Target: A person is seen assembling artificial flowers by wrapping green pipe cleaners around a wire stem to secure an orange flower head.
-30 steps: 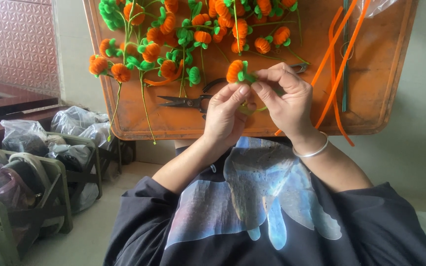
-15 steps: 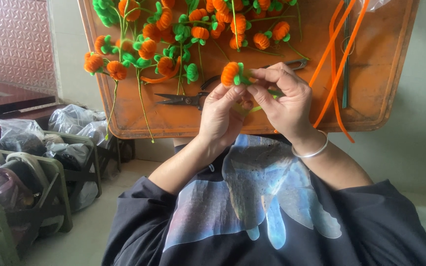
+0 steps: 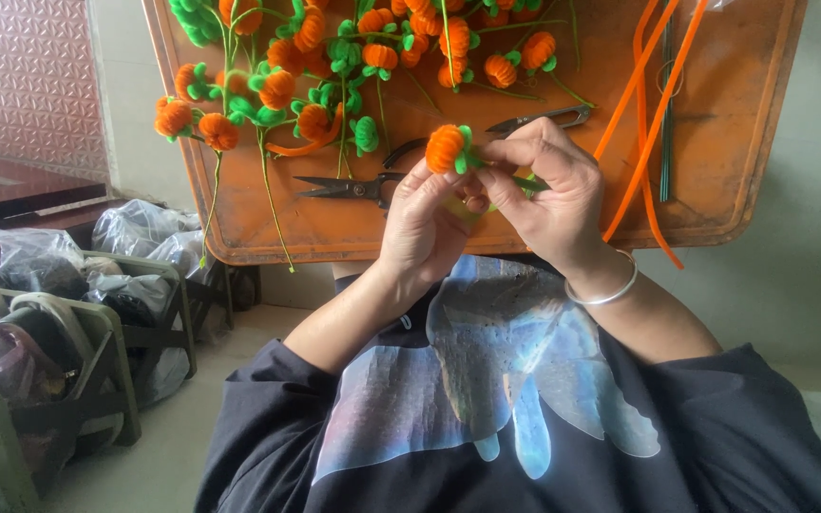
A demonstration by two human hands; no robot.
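Note:
Both my hands meet over the near edge of an orange tray (image 3: 734, 180). My left hand (image 3: 425, 228) pinches the base of a small orange fuzzy pumpkin with green leaves (image 3: 448, 147). Around the pumpkin's green stem, just right of it, my right hand (image 3: 548, 190) has its fingers closed. A silver bangle (image 3: 605, 294) sits on my right wrist. Black scissors (image 3: 353, 187) lie on the tray just left of my left hand.
Several finished orange pumpkins on green stems (image 3: 315, 66) are heaped on the tray's far left. Loose orange strips (image 3: 643, 123) and a dark green wire (image 3: 665, 123) lie at the right. Chairs with plastic bags (image 3: 59, 313) stand on the floor to the left.
The pumpkin in my hands has turned slightly as my fingers work on its stem. The view has shifted a little; the hands stay in place.

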